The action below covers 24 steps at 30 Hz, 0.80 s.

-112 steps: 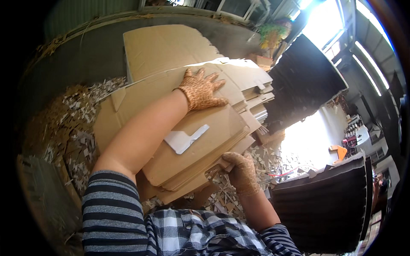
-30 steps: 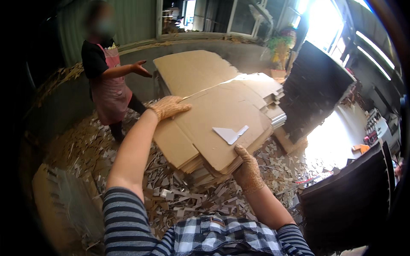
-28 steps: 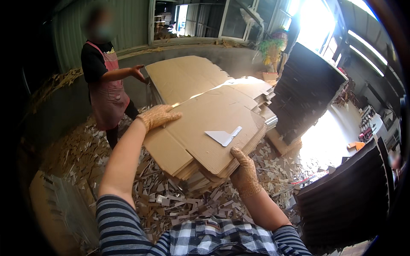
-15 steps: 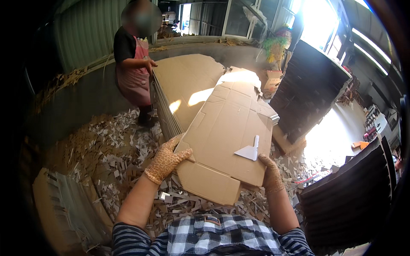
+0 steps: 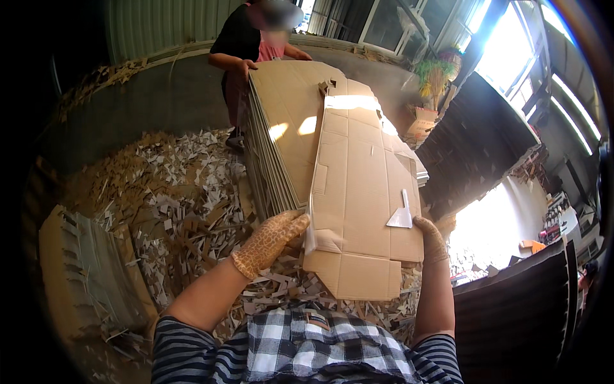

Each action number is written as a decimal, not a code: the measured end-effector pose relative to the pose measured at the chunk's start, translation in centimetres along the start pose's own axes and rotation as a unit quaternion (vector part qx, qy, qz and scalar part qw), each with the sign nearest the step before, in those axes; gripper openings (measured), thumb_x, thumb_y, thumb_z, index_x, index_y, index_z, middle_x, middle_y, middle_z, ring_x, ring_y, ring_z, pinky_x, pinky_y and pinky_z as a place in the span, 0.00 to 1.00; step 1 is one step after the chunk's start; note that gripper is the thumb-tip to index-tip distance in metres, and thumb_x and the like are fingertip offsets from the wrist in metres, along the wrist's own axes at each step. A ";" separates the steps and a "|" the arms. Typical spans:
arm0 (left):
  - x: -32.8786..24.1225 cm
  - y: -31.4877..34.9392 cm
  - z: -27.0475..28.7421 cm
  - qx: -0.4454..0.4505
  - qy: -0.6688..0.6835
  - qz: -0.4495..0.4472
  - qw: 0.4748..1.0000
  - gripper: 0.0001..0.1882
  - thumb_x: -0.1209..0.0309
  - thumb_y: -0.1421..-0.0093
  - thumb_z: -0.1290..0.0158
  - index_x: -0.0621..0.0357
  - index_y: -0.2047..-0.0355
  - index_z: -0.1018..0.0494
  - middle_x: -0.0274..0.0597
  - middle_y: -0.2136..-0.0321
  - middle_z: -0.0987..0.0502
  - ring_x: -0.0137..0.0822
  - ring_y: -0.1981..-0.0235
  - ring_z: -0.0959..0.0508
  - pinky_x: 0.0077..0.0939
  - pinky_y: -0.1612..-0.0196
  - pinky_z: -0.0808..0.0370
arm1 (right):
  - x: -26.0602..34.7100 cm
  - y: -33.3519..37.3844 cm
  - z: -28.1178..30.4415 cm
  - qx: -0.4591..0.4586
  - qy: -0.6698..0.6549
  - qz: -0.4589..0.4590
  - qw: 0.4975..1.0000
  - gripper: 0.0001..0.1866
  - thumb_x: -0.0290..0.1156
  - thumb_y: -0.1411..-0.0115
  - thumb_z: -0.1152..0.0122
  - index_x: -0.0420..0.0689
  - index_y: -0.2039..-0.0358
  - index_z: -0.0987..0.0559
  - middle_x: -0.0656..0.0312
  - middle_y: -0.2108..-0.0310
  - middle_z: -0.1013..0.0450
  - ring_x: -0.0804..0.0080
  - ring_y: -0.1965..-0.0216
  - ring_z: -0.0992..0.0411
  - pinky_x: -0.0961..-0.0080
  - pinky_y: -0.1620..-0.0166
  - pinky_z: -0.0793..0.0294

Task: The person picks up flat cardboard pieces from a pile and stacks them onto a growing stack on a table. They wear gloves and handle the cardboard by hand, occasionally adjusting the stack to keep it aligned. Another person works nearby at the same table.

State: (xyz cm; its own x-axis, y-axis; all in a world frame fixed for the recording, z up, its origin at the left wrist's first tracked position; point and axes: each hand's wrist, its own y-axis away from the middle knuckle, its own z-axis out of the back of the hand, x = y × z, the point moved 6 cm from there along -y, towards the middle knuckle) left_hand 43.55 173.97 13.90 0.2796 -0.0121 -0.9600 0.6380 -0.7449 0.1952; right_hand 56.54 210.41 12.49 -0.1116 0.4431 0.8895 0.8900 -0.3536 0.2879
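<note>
A flattened, creased cardboard box blank (image 5: 358, 211) lies before me at a slant, with folded flaps at its near end. My left hand (image 5: 272, 242), in a patterned tan glove, is closed on its left edge. On the right edge, the gloved fingers of my right hand (image 5: 432, 240) are closed too, partly hidden by the board. A small white wedge-shaped scrap with a thin stem (image 5: 401, 216) rests on the blank near my right hand. Behind and to the left rises a tall stack of brown cardboard sheets (image 5: 288, 96), partly covered by the blank.
A co-worker in a pink apron (image 5: 272, 48) has both hands on the stack's far edge. Cardboard scraps (image 5: 185, 173) litter the floor. Dark piled boards (image 5: 476, 141) stand at the far right, more (image 5: 518, 307) at the near right. Bundled cardboard (image 5: 93, 281) lies at the left.
The blank has turned more upright in view, its near end shifting right. My left hand has moved right along with it. The co-worker now leans over the stack with both hands on it.
</note>
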 end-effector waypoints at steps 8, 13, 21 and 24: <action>-0.3 0.0 -3.0 -0.049 -0.182 -0.163 0.968 0.43 0.54 0.41 0.36 0.78 0.41 0.41 0.64 0.51 0.24 0.50 0.49 0.21 0.38 0.44 0.25 | 0.5 1.6 -1.3 0.009 0.032 0.080 0.996 0.31 0.38 0.46 0.34 0.31 0.46 0.27 0.52 0.55 0.23 0.64 0.57 0.22 0.68 0.53 0.20; 1.0 5.0 -4.2 -0.068 -0.176 -0.172 0.967 0.39 0.59 0.39 0.38 0.74 0.39 0.42 0.57 0.52 0.23 0.44 0.51 0.21 0.36 0.47 0.24 | 1.9 2.8 -4.9 0.079 0.053 0.072 0.993 0.37 0.39 0.49 0.32 0.30 0.44 0.29 0.50 0.54 0.24 0.63 0.57 0.22 0.69 0.53 0.20; 0.7 9.2 -4.4 -0.120 -0.147 -0.195 0.962 0.35 0.64 0.38 0.38 0.73 0.40 0.41 0.56 0.53 0.23 0.40 0.52 0.21 0.34 0.48 0.24 | 3.7 1.8 -8.9 0.123 0.100 0.048 0.986 0.37 0.39 0.50 0.32 0.28 0.44 0.29 0.50 0.57 0.23 0.66 0.60 0.21 0.73 0.55 0.21; 1.7 9.5 -5.2 -0.162 -0.095 -0.221 0.957 0.34 0.64 0.39 0.37 0.74 0.42 0.39 0.58 0.57 0.20 0.46 0.55 0.19 0.37 0.50 0.23 | 4.3 0.7 -9.6 0.145 0.111 0.037 0.982 0.31 0.39 0.47 0.34 0.30 0.48 0.25 0.53 0.60 0.22 0.69 0.63 0.22 0.75 0.57 0.22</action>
State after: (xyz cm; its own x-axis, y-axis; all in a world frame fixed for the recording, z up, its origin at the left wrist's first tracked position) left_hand 53.82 170.36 15.15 -0.1842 0.1123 -0.9764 0.8618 -0.4592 -0.2154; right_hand 52.39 204.18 19.93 -0.1079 0.2226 0.9689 0.9842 -0.1140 0.1357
